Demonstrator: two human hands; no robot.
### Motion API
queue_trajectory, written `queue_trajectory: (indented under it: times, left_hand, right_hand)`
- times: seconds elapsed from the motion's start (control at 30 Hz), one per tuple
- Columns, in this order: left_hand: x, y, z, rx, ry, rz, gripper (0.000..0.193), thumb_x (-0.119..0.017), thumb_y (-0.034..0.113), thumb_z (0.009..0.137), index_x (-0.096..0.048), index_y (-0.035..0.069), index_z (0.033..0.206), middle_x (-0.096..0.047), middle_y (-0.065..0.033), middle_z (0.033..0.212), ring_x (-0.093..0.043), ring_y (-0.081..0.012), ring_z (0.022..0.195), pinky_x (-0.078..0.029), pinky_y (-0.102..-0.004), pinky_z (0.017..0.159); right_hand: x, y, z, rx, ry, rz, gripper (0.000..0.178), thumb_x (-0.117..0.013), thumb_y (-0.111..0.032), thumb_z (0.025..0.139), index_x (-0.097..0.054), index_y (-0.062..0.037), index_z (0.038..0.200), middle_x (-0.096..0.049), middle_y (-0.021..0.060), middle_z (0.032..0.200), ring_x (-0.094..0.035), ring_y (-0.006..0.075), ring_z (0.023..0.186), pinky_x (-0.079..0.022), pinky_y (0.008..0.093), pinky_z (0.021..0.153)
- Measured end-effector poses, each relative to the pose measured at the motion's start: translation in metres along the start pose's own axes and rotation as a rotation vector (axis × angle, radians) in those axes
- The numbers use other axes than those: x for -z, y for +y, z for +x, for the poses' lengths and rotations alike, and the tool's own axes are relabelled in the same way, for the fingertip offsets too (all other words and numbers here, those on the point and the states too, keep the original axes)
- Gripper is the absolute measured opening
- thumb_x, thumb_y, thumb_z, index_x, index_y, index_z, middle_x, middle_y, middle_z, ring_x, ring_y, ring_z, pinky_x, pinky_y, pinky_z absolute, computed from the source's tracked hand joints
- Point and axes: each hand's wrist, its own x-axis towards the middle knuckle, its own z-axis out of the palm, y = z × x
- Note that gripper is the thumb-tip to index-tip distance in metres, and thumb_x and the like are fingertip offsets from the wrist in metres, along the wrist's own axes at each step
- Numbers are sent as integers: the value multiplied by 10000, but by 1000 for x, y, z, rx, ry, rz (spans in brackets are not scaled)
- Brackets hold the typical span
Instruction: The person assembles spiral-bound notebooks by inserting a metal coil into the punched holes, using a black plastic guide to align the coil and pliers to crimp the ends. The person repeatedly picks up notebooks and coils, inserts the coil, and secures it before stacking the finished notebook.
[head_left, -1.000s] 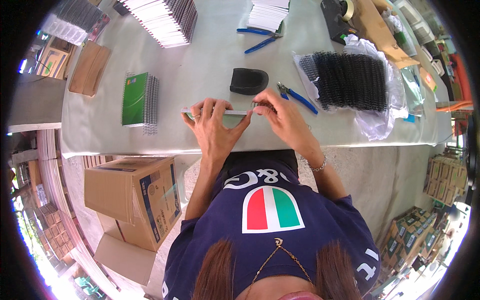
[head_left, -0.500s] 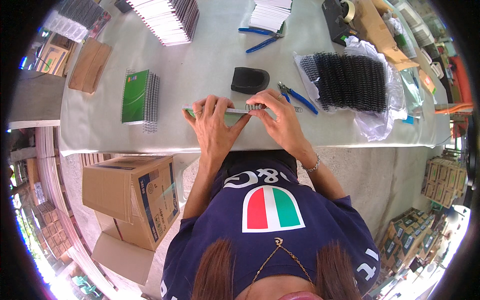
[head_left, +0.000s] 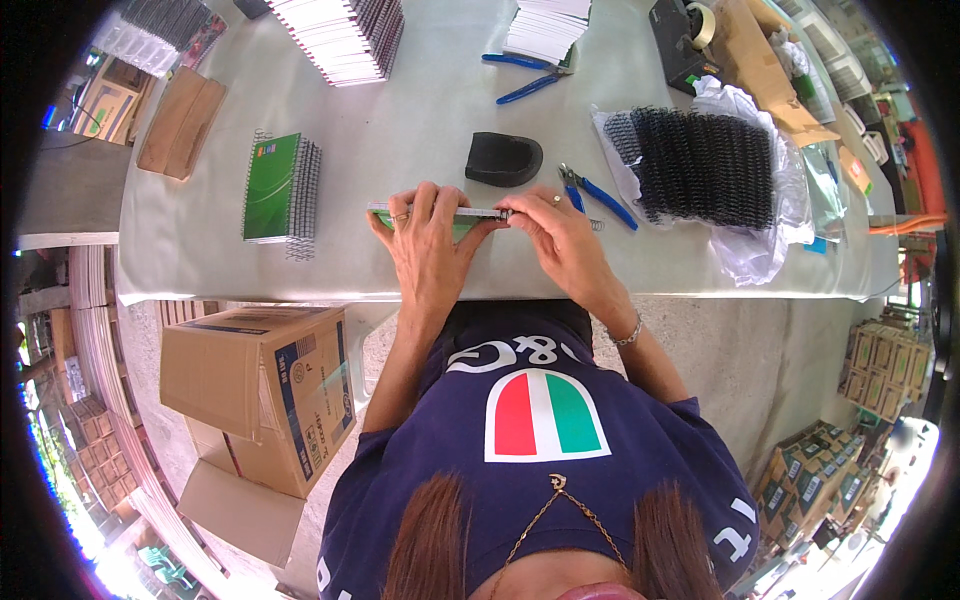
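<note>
At the table's near edge, my left hand point(head_left: 428, 245) is closed on a small green notebook point(head_left: 466, 229), its page edge turned up. My right hand point(head_left: 566, 245) pinches a black spiral binding coil point(head_left: 597, 225) at the notebook's right corner. The coil's free end shows beyond my right fingers; how far it runs into the holes is too small to tell. Just past my right hand lie blue-handled cutters point(head_left: 606, 202), jaws pointing away. A black rounded block point(head_left: 503, 159) sits beyond the notebook.
To the left stand a stack of coil-bound green notebooks point(head_left: 271, 190) and a brown wooden block point(head_left: 180, 124). Many black coils point(head_left: 705, 165) lie on white wrapping at right. Farther back are page stacks point(head_left: 340, 40), more cutters point(head_left: 527, 88) and a tape dispenser point(head_left: 680, 45).
The coil stretch that showed between my right fingers and the notebook has shortened to a dark bit at the corner. My right fingers have bunched closer around it; the left hand keeps its hold.
</note>
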Motion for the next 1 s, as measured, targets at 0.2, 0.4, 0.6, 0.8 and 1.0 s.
queue_trajectory:
  times: [0.2,0.4,0.6,0.8,1.0]
  left_hand:
    - [4,-1,-3,-15,-19,17,314,-727,363,864,-619,163,1080,-586,20,1047,-489,-238,1102,-253,-553,1002]
    - [10,-5,-5,17,-3,-98,351,-701,278,916,-578,141,1215,-553,-70,1195,-461,-270,1193,-286,-507,1037]
    - [5,-11,-5,74,268,-302,541,-813,174,819,-521,70,1262,-494,-156,1284,-412,-348,1263,-357,-501,1032]
    - [1,-23,-12,130,188,-397,645,-874,135,733,-486,19,1235,-481,-163,1238,-465,-334,1165,-407,-445,971]
    - [1,-35,-14,154,103,-502,659,-934,168,648,-461,19,1082,-460,-130,1064,-493,-314,1020,-429,-422,881]
  right_hand:
    - [-7,-11,5,-40,108,1,182,-672,-18,898,-613,-8,1069,-605,129,984,-602,294,871,-475,388,764]
    - [-8,-10,12,26,88,-164,124,-624,-132,939,-585,-73,1041,-578,98,983,-576,298,932,-393,409,788]
    - [-7,-16,17,15,79,-194,155,-650,-199,929,-601,-66,990,-589,99,976,-580,302,946,-401,412,769]
    - [-5,-16,16,27,-41,-266,243,-664,-256,925,-641,-45,1044,-600,109,1063,-589,311,992,-445,443,802]
    - [-4,1,15,119,-347,-191,488,-612,-369,970,-584,-34,1324,-519,203,1278,-535,373,1123,-451,431,942]
